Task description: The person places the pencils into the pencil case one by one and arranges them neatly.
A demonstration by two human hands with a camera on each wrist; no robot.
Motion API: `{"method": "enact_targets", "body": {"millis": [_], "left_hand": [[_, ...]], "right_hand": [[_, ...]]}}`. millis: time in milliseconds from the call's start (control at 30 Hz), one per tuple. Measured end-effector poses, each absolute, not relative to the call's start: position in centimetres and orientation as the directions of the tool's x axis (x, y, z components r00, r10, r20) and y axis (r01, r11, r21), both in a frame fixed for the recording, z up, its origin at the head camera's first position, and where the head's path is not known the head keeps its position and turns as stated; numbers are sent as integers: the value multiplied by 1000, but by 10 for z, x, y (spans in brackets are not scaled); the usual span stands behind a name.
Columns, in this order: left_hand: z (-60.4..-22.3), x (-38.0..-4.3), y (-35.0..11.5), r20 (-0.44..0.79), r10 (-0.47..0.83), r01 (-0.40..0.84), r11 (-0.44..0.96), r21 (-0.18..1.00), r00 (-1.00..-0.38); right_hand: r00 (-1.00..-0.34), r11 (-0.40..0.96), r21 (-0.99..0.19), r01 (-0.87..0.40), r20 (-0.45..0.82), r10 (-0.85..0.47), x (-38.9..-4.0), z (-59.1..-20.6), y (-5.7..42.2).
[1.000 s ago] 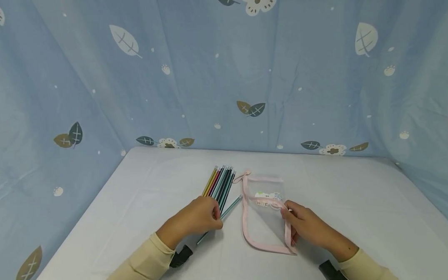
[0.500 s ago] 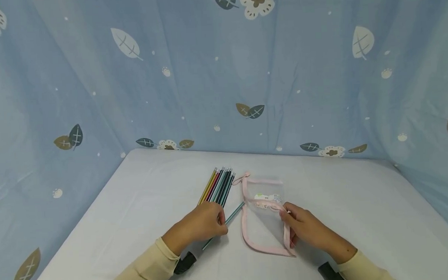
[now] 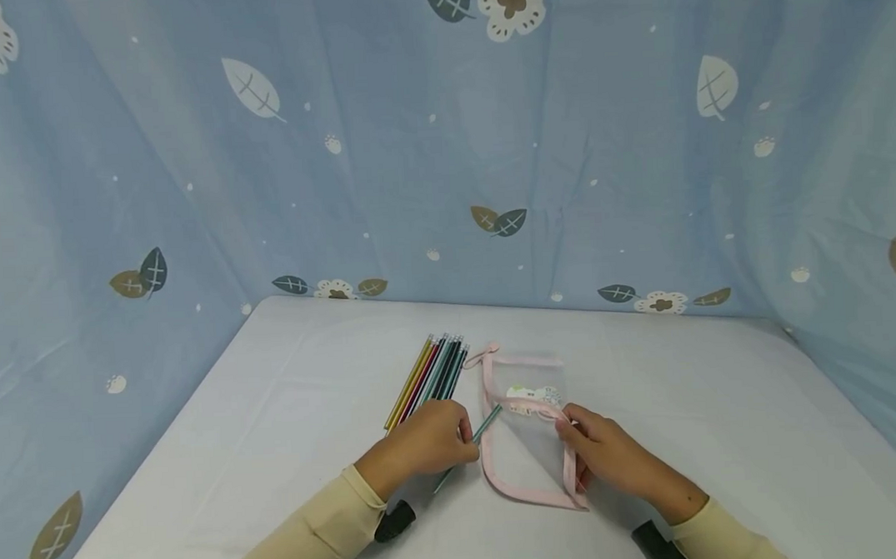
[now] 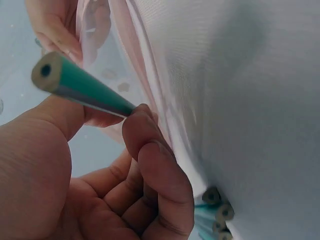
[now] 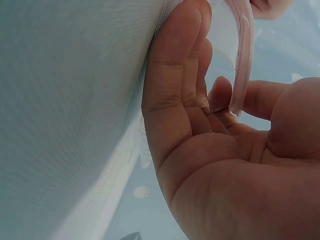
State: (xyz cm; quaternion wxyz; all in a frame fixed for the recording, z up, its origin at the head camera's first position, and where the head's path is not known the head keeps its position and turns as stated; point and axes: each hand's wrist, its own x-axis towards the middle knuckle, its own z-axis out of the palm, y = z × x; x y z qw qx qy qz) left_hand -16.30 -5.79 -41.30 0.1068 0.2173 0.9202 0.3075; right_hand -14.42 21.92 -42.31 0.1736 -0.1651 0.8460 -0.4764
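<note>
Your slim, flat-ended teal wooden pencil (image 3: 488,423) slants over the white table (image 3: 260,442), its far end overlapping the see-through, pink-edged mesh pouch (image 3: 526,451); whether it is inside is unclear. Your 2 hands are both pinching: left hand (image 3: 434,438) the pencil, right hand (image 3: 613,454) the pouch's raised pink edge.

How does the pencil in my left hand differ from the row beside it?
The teal pencil is pinched in the left hand; the pencil row lies on the table. The teal pencil's far end overlaps the pouch in the head view; the pencil row lies clear of it. Both include teal, but the pencil row adds yellow and red.
</note>
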Motion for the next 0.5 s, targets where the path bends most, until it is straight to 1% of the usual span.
{"method": "enact_targets", "body": {"millis": [500], "left_hand": [[-411, -169, -36, -80, 428, 300, 743, 598, -900]], "right_hand": [[-886, 503, -852, -143, -117, -449, -141, -423, 219]]}}
